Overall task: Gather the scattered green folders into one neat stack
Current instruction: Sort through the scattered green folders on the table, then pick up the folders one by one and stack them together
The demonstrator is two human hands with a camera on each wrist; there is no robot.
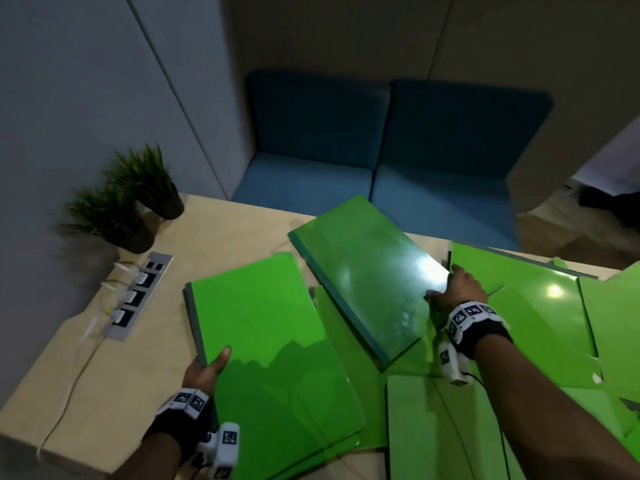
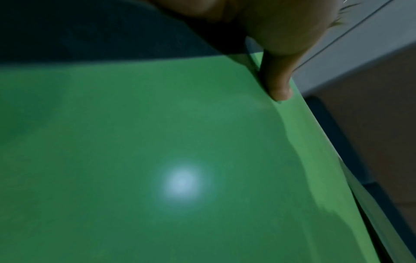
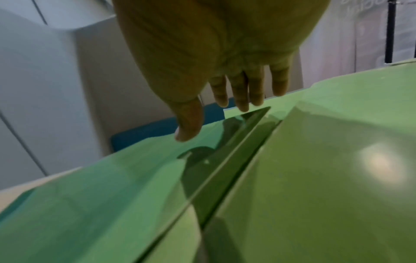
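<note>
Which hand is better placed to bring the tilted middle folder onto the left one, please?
Probably the right hand: its open fingers are at the tilted middle folder. The left hand already grips the left folder, steadying it.

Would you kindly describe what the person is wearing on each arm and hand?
Both forearms are bare, without sleeves. Each wrist carries a black strap set with white blocks printed with black square codes. A small white camera unit with a thin dark cable hangs below each. Neither hand is gloved.
</note>
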